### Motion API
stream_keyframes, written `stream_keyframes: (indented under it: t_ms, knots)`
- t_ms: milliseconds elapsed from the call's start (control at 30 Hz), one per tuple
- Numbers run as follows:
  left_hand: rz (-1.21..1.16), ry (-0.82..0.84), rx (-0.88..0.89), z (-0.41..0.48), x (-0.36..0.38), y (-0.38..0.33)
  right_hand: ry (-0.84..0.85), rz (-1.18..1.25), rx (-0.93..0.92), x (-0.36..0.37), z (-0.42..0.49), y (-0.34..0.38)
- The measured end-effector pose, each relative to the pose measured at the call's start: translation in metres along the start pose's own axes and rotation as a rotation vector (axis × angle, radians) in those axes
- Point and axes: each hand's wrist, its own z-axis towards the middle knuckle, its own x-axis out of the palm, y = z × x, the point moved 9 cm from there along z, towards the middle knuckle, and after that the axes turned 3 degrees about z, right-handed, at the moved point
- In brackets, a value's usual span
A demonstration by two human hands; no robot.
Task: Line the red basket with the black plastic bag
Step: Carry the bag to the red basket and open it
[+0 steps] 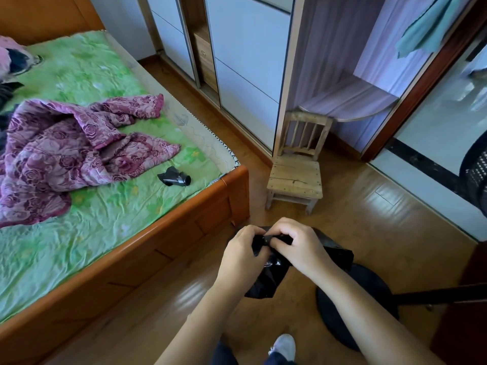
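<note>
Bedroom with glossy wooden floor [355, 206]. Counted on or against it: one bed [184, 233] with orange-brown wooden frame; one small wooden chair [296, 177], standing near the bed's foot corner and in front of the wardrobe [245, 61]; one black round base [369, 299] low at right, with a dark bar running off to the right edge; one black mesh object [477, 175], cut off by the right edge. On the bed: one green sheet [105, 219], creased; one purple floral quilt [66, 148], rumpled, toward the left; one small roll of black plastic [175, 177], lying on the sheet just beside the quilt's lower edge; further dark and pink items at the far left edge, too cropped to identify. One teal cloth [421, 30] hanging at top right. One light shoe [284, 346] at the bottom edge. Hands: two, bare, with forearms entering from below. Left hand [243, 252]: fingers curled, pinching the upper part of the black plastic bag [268, 277]. Right hand [297, 246]: fingers curled likewise, thumb and fingertips pinching the same crumpled top edge, close against the left hand. Bags in hand: one, held in the air above the floor, between the bed's foot end and the round base, bunched at the top, remainder hanging below the left palm and spreading out behind the right wrist.
</note>
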Motion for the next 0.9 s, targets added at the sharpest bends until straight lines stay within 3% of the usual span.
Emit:
stream_keyframes:
  t_ms: [200,333,433,533,667,900]
  knots:
    - [-0.111,-0.047,-0.108,-0.002,0.001,0.030,0.003,-0.101,0.006,0.003,-0.006,-0.031]
    - [-0.212,-0.049,-0.215,-0.001,0.006,0.066,0.060,-0.180,0.179,0.013,-0.006,-0.092]
    - [-0.257,-0.069,-0.291,0.007,0.013,0.096,0.108,-0.105,0.367,0.028,-0.005,-0.143]
    - [-0.346,-0.073,-0.381,0.020,0.029,0.132,-0.011,0.059,0.505,0.032,-0.002,-0.183]
    - [-0.422,-0.117,-0.361,0.052,0.052,0.165,-0.222,0.138,0.484,0.028,0.017,-0.214]
    - [-0.530,-0.106,-0.240,0.126,0.102,0.199,-0.325,0.097,0.428,0.041,0.056,-0.274]
